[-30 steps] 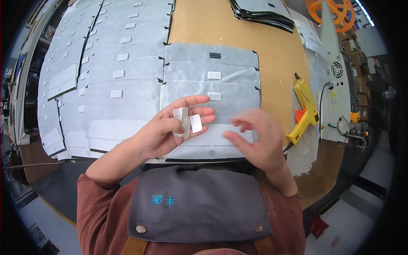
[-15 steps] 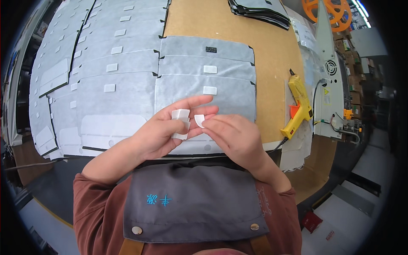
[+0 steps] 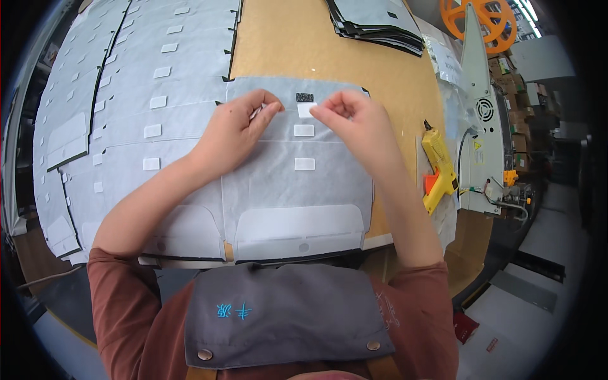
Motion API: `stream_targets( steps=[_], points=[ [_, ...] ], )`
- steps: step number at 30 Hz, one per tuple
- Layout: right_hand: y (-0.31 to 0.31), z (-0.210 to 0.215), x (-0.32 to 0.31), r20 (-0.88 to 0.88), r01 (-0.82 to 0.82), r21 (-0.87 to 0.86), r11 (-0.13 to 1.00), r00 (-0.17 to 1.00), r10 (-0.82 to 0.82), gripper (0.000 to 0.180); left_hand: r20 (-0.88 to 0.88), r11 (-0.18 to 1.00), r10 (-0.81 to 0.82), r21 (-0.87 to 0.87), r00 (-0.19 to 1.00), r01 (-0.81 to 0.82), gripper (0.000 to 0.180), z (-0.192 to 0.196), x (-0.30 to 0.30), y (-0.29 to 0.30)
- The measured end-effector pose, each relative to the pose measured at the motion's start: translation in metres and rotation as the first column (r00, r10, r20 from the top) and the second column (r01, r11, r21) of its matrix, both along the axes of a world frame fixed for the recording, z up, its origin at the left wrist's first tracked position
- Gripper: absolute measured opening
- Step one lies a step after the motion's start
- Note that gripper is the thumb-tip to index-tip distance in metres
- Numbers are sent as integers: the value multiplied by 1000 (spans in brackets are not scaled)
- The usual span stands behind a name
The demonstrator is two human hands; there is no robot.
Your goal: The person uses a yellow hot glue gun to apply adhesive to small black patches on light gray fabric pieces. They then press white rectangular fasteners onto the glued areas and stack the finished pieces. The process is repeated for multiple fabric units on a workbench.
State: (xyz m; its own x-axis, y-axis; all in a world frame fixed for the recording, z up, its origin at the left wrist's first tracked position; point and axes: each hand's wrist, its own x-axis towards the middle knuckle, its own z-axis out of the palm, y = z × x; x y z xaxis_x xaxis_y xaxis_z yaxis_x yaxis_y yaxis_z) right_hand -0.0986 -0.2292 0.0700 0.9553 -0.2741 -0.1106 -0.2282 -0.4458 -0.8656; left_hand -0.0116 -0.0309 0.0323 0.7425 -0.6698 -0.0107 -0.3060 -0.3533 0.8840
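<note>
Between the thumb and fingers of my right hand (image 3: 358,120) is a white rectangular patch (image 3: 306,110), which looks like hook-and-loop tape. It hangs just below a black speckled patch (image 3: 304,97) on the far grey fabric panel (image 3: 266,86); whether it touches the fabric I cannot tell. My left hand (image 3: 235,130) is closed on more white patches (image 3: 256,113), mostly hidden by its fingers, over the panel's left side. Two white patches, a farther one (image 3: 304,130) and a nearer one (image 3: 304,164), lie in line on the overlapping panels toward me.
Rows of overlapping grey panels (image 3: 136,120) with white patches cover the table's left. A yellow glue gun (image 3: 440,166) lies at the right, beside a pale metal machine (image 3: 481,133) with an orange reel (image 3: 494,25). A stack of panels (image 3: 373,28) sits at the far edge.
Both hands have moved away from me, from the near panels to the far one, and spread apart. The right hand has carried its white patch to beside the black patch.
</note>
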Motion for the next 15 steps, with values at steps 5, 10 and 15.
stream_targets(
  steps=[5, 10, 15],
  points=[
    [-14, -39, 43, -59, 5, 100, 995, 998, 1, 25, 360, 999, 45, 5, 932, -50, 12, -17, 24, -19],
    [-22, -56, 46, -114, 47, 101, 994, 993, -35, 22, 510, 1000, 10, -6, 860, -8, 17, -39, 26, -21],
    [-25, -55, 44, -132, 61, 78, 995, 990, -50, 22, 567, 998, -62, 56, 821, 37, 24, -34, 24, -19]
  ],
)
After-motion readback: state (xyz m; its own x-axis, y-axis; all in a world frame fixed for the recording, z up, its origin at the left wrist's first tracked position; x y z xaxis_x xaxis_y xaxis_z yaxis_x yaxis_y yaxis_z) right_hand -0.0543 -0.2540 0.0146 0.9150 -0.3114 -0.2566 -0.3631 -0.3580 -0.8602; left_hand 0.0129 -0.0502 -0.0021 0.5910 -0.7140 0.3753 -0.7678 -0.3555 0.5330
